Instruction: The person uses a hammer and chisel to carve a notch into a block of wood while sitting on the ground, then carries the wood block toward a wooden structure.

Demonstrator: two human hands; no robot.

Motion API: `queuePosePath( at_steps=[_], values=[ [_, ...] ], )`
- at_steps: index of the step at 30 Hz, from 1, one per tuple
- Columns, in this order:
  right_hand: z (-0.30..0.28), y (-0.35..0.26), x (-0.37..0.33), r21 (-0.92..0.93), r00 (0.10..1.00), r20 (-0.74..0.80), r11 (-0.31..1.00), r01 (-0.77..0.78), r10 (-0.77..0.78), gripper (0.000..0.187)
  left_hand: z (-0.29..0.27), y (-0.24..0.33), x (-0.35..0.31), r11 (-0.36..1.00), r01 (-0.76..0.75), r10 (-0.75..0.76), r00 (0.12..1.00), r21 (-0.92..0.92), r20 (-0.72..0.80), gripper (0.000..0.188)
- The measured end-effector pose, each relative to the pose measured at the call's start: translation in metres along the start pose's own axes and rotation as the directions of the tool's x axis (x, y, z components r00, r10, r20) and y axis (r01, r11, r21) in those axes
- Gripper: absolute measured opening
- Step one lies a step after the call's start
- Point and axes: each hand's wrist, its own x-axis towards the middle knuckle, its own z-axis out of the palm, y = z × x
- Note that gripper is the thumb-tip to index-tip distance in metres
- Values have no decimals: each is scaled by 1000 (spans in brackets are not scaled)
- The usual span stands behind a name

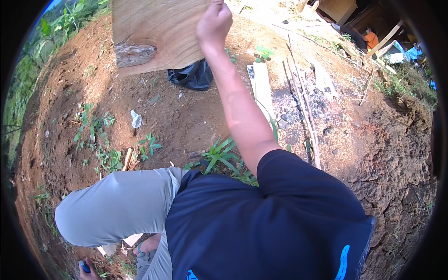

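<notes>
At the top, my right hand (214, 25) grips the right edge of a wide wooden board (163, 28), its thumb on the near face. Swirling grain runs over the board, and a rough grey bark patch (135, 55) marks its lower left. The picture's top edge cuts the board off. Low at the left, beyond my bent knee (74, 214), my left hand (88, 271) is closed around a small blue and dark handle-like object (84, 266); the rest of it is out of sight.
Behind the board, a black plastic bag (191, 77) lies on sloping brown soil. To the right are a pale plank (262, 88), long thin sticks (303, 102) and ash with charcoal (287, 109). A person in orange (371, 39) is at the far right, near a shelter.
</notes>
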Motion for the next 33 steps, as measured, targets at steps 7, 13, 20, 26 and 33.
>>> queuePosePath(
  at_steps=[7, 13, 20, 26, 33],
  values=[
    [191, -160, -76, 365, 907, 416, 902, -230, 63, 73, 20, -113, -6, 942, 210, -261, 948, -262, -181, 35],
    [275, -294, -254, 514, 749, 653, 790, -335, -107, 64, -44, -44, 16, 972, 197, -147, 936, 128, -321, 28],
    [282, -424, -405, 482, 125, 837, 612, -627, -532, 57, -96, -95, -31, 838, 540, -484, 672, -76, -561, 38],
    [287, -418, -585, 230, -544, 757, 927, -296, -361, 77, -56, -141, -105, 637, 678, -746, 422, -367, -514, 43],
    [275, -345, -671, 391, -838, 426, 905, -169, -341, 71, 51, -160, -97, 471, 779, -882, 429, -414, -196, 33]
  ],
)
